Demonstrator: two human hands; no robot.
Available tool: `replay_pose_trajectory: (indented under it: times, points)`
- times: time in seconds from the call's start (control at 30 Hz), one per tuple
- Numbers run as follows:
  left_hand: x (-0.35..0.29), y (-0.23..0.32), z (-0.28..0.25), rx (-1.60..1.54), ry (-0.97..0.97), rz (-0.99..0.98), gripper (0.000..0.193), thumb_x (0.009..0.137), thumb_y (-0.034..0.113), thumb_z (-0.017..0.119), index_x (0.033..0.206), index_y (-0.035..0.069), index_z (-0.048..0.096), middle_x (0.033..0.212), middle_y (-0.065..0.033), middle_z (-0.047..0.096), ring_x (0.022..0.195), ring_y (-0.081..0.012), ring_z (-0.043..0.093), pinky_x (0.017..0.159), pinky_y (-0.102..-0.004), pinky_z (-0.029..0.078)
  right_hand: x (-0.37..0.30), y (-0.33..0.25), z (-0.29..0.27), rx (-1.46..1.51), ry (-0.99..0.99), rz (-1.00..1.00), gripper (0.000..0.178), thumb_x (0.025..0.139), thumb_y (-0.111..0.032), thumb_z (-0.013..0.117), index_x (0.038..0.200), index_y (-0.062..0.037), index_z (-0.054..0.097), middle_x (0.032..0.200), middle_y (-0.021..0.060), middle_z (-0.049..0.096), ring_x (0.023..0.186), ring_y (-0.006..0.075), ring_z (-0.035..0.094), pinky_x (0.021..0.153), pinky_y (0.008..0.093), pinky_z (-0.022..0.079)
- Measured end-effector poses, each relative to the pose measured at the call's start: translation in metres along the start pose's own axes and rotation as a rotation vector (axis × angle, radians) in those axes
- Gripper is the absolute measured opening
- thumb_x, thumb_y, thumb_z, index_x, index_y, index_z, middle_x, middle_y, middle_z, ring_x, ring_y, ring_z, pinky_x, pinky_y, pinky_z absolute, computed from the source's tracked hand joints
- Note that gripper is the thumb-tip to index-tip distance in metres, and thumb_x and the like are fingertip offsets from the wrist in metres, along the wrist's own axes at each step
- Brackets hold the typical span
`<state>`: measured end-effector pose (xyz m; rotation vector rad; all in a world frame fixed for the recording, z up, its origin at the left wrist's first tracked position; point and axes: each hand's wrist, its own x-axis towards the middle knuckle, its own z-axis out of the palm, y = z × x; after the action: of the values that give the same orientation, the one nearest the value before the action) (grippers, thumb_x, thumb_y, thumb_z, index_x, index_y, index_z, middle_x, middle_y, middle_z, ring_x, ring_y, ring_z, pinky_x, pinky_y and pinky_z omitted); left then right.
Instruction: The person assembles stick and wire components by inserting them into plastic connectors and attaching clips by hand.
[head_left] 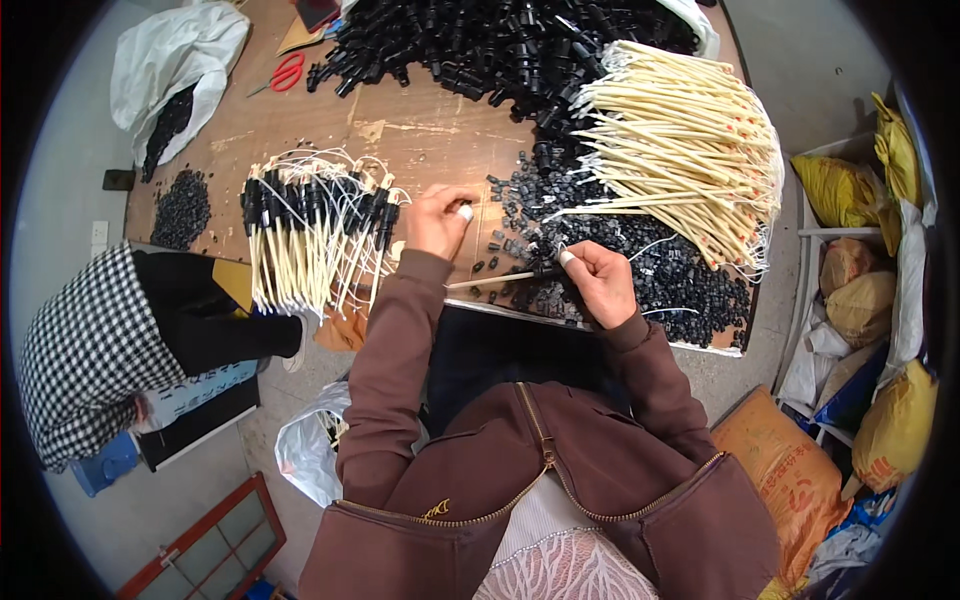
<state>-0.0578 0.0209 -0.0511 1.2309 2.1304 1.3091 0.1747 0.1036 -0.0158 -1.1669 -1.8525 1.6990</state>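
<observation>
At the table's near edge my right hand (602,284) is closed on a thin cream-sleeved wire (490,282) that has a black fitting by my fingers. The sleeve points left, and thin white wire shows by the hand. My left hand (437,219), raised over the bare wood to the left, has thumb and fingers pinched together; what they hold, if anything, is too small to make out. Loose small black plastic pieces (670,285) lie around and beneath my right hand. Left of my left hand sits a bundle of cream-sleeved wires with black connectors (315,220).
A large stack of cream-sleeved wires (680,150) lies at the right. Black connector housings (480,45) are heaped at the back, near red scissors (288,73). A white sack (180,65) and a small black heap (182,210) are left. A checked cloth (90,340) hangs beyond the table.
</observation>
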Motion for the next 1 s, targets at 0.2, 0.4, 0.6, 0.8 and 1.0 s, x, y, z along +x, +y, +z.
replay_pose_trajectory:
  times: [0.2, 0.4, 0.6, 0.8, 1.0]
  points:
    - [-0.045, 0.07, 0.043, -0.619, -0.106, -0.032, 0.016, 0.078, -0.013, 0.059, 0.087, 0.001, 0.061, 0.088, -0.0068, 0.066, 0.078, -0.0087, 0.061, 0.07, -0.0215, 0.051, 0.011, 0.009, 0.011, -0.04, 0.008, -0.038, 0.015, 0.086, -0.011, 0.063, 0.081, 0.0019, 0.066, 0.057, -0.0053, 0.049, 0.053, 0.0015, 0.04, 0.047, 0.0228, 0.031]
    - [-0.054, 0.073, 0.052, -0.208, 0.142, 0.19, 0.021, 0.076, -0.014, 0.061, 0.09, 0.001, 0.06, 0.086, -0.006, 0.065, 0.08, -0.0118, 0.065, 0.073, -0.0221, 0.051, 0.004, -0.002, 0.015, 0.558, -0.21, 0.07, 0.01, 0.088, -0.004, 0.057, 0.093, 0.0015, 0.064, 0.074, -0.0054, 0.056, 0.06, -0.0003, 0.041, 0.053, 0.017, 0.031]
    - [-0.055, 0.071, 0.056, -0.357, 0.121, 0.113, 0.034, 0.075, -0.01, 0.066, 0.106, 0.003, 0.06, 0.086, -0.0045, 0.065, 0.082, -0.0121, 0.065, 0.073, -0.0223, 0.051, 0.005, 0.001, 0.016, 0.613, -0.176, 0.112, 0.008, 0.09, -0.007, 0.06, 0.089, -0.001, 0.065, 0.071, -0.0064, 0.055, 0.057, -0.0005, 0.04, 0.052, 0.016, 0.03]
    - [-0.056, 0.067, 0.044, -0.454, -0.061, -0.267, 0.037, 0.078, -0.011, 0.06, 0.114, 0.001, 0.062, 0.092, -0.0039, 0.067, 0.084, -0.0108, 0.064, 0.077, -0.0215, 0.051, 0.004, 0.007, 0.021, 0.462, -0.094, 0.046, 0.006, 0.089, -0.004, 0.061, 0.087, 0.0002, 0.064, 0.07, -0.007, 0.056, 0.059, -0.0017, 0.044, 0.052, 0.0152, 0.032]
    - [-0.056, 0.061, 0.042, -0.411, -0.118, -0.178, 0.038, 0.075, -0.01, 0.061, 0.112, 0.001, 0.062, 0.09, -0.0052, 0.065, 0.079, -0.0112, 0.062, 0.073, -0.0241, 0.051, 0.003, 0.023, 0.019, 0.162, -0.055, -0.064, 0.008, 0.087, -0.005, 0.064, 0.09, 0.0016, 0.066, 0.063, -0.0075, 0.052, 0.058, -0.0005, 0.041, 0.049, 0.0188, 0.032]
